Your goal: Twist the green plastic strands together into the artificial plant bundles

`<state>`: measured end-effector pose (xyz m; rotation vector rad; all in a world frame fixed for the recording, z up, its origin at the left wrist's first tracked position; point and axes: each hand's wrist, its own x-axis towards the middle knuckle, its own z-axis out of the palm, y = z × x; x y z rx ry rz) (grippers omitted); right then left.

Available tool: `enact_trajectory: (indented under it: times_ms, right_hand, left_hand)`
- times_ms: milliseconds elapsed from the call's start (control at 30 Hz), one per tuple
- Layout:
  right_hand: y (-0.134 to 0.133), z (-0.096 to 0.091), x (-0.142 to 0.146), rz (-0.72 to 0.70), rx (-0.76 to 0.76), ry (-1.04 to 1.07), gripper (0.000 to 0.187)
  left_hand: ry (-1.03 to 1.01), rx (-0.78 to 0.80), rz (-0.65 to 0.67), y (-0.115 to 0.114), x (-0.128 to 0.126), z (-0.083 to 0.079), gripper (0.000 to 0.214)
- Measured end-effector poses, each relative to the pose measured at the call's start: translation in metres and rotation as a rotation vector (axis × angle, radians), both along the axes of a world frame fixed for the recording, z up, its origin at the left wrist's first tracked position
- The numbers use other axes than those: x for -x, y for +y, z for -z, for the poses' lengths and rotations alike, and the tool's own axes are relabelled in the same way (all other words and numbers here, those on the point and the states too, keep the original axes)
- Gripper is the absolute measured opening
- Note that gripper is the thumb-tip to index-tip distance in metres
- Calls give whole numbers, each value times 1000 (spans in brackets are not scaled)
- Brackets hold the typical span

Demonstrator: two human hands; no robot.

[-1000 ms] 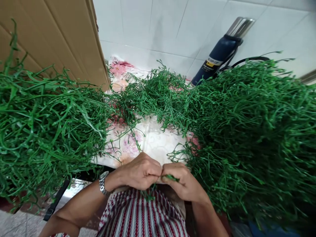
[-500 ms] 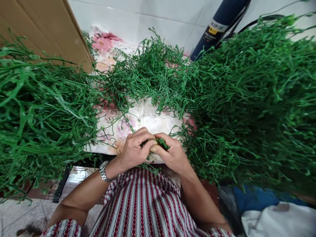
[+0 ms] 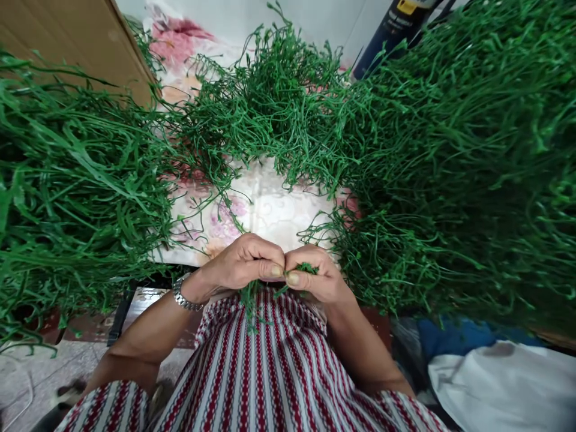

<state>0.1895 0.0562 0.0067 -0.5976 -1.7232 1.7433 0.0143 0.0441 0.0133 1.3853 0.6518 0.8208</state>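
My left hand (image 3: 246, 261), with a metal watch on its wrist, is closed in a pinch around thin green stems (image 3: 250, 307) that hang below its fingers. Against it, thumb to thumb, my right hand (image 3: 318, 277) pinches a small green tuft (image 3: 306, 268) showing between its thumb and fingers. Both hands are at the near edge of a table with a flowered cloth (image 3: 265, 207), close in front of my striped top. The point where the fingertips meet is partly hidden.
Heaps of long green stems lie at the left (image 3: 85, 198), at the back (image 3: 279, 108) and at the right (image 3: 459, 180). A cardboard box (image 3: 85, 42) stands at the back left. A dark blue cylinder (image 3: 391, 33) leans near the white wall. White cloth (image 3: 504, 384) lies at the lower right.
My hands have turned so that the thumbs lie level and meet tip to tip. More stems hang below my left hand. The view has tilted down slightly.
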Motion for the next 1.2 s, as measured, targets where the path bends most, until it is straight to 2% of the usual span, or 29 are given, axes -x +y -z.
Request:
enact_trajectory:
  times_ms: [67,133,200,267,333,400,567,700,800,900,967,1000,1100,1200]
  right_hand:
    - [-3,7,5,112,132,172,31]
    - [-4,10,8,287,204,346,29]
    - [-4,6,6,401,130,367,26]
    - [-1,-3,2,406,-79,190,23]
    - [2,-11,-3,405,-295,-19,21]
    - [5,-15,-6,427,-396,-147,19]
    - [2,-10,1,456,-315,-289,12]
    - [-2,-7,13,401,-235,-283,12]
    - [-3,-7,17,425,-206,-257,12]
    - [-3,-6,13,476,-215,-242,11]
    - [-3,-6,9,490,-256,-245,9]
    - [-3,-6,8,497,-283,-247,8]
    - [-5,-5,7,529,-347,-264,8]
    - [-6,-5,7,542,-366,-291,10]
  left_hand:
    - [-92,64,-60,-5,-2,2,31]
    - [-131,81,-138,-8,-3,3,27]
    - [-93,78,-261,-7,-3,2,24]
    - [-58,112,-392,-2,-4,3,23]
    - [-98,165,-461,4,-5,3,23]
    - [-148,189,-488,9,-6,4,22]
    - [-155,83,-579,10,-14,2,16]
    - [-94,-33,-632,9,-23,2,13]
    - [-59,-95,-636,9,-25,3,14]
    - [-3,-218,-777,7,-20,3,20]
    - [90,-308,-858,3,-15,2,17]
    - [145,-347,-853,0,-13,1,13]
    - [241,-428,-729,-9,-9,-2,4]
    - [231,-350,-637,-13,-9,-3,5]
